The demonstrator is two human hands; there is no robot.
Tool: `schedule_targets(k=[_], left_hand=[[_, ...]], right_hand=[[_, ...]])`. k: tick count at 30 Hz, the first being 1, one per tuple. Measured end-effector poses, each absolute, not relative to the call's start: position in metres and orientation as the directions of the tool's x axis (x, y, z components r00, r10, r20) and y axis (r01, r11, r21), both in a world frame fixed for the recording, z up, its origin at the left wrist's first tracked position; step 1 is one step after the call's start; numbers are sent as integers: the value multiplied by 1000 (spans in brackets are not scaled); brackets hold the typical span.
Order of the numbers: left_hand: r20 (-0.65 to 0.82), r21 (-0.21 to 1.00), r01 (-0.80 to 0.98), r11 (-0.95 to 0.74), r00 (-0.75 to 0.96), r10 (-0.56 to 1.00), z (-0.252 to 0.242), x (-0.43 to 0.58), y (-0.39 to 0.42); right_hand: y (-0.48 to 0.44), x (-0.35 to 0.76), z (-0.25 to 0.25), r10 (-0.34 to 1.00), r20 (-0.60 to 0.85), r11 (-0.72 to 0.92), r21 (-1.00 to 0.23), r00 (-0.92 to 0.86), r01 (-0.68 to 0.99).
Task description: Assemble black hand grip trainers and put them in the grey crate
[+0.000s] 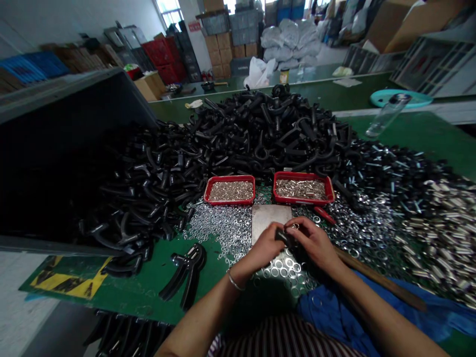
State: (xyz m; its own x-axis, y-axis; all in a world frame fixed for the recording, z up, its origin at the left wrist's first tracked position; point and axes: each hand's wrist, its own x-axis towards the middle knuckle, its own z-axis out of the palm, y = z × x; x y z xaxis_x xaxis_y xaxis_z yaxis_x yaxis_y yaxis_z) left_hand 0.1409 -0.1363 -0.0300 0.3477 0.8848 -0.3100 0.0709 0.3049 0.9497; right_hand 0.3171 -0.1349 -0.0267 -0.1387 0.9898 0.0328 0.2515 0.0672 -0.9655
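Note:
My left hand [265, 244] and my right hand [314, 241] meet just above the near edge of a small metal plate [269, 218]. Both are closed round a small black plastic part [285, 238], with a shiny ring pinched at its top by my right fingers. Loose silver washers [230, 225] lie spread under and around my hands. Behind the plate stand two red trays of small metal pieces, the left tray [230, 190] and the right tray [303, 189]. An assembled black hand-grip [186, 270] lies to my left on the green table [148, 287].
A big heap of black plastic handles [238, 134] covers the table's back and left. Metal springs and pins [439, 218] lie in a pile on the right. A wooden stick [379, 280] lies over blue cloth [372, 317]. A dark bin [67, 148] stands left; a clear bottle [386, 115] far right.

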Motion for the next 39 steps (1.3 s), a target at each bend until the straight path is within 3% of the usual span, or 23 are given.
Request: schedule_targets(k=[3, 6, 8, 10, 13, 15, 18, 20, 21, 24, 26, 29, 31, 33, 37, 39], left_hand=[[-313, 917, 10, 398, 635, 706, -10, 130, -143], [-295, 818, -171, 549, 695, 656, 0, 123, -142], [-331, 811, -232, 537, 575, 748, -1, 118, -137], [-309, 873, -270, 405, 334, 890, -4, 109, -130], [-160, 952, -260, 159, 19, 987, -4, 87, -121], [-113, 973, -203, 108, -11, 994, -1, 75, -118], [-135, 984, -110, 143, 76, 988, -1, 73, -120], [-144, 985, -79, 152, 93, 985, -5, 83, -123], [-137, 988, -66, 143, 77, 988, -8, 89, -125], [-111, 993, -48, 111, -5, 994, -15, 106, -127], [-77, 996, -36, 76, -27, 997, -16, 116, -126], [44, 999, 29, -43, -25, 999, -15, 127, -122], [111, 989, 104, -108, -27, 993, -16, 134, -119], [141, 976, 173, -135, -24, 990, -17, 138, -119], [161, 952, 263, -156, 1, 987, -23, 142, -121], [141, 948, 289, -131, -13, 990, -25, 143, -123]], right_hand=[[-123, 322, -21, 955, -67, -21, -987, -289, 161], [-109, 316, -13, 912, -92, -39, -989, -400, 140], [-103, 308, -12, 918, -26, 56, -979, -395, 195], [-104, 302, -14, 916, 88, 224, -921, -390, 319], [-122, 298, -26, 790, 159, 504, -717, -592, 481], [-137, 296, -37, 687, 108, 643, -552, -719, 532], [-151, 290, -46, 652, 52, 730, -312, -757, 608], [-150, 286, -47, 641, 35, 748, -250, -767, 614], [-148, 286, -45, 640, 36, 745, -277, -768, 607], [-139, 292, -37, 721, 105, 615, -553, -685, 563], [-134, 298, -32, 873, 141, 390, -778, -468, 493], [-129, 302, -28, 990, -44, -29, -993, -133, 112], [-127, 300, -29, 965, -213, -239, -955, -153, -177], [-127, 295, -31, 922, -288, -362, -878, -257, -314], [-129, 289, -33, 876, -335, -461, -793, -348, -398], [-131, 288, -32, 881, -326, -447, -812, -342, -376]])
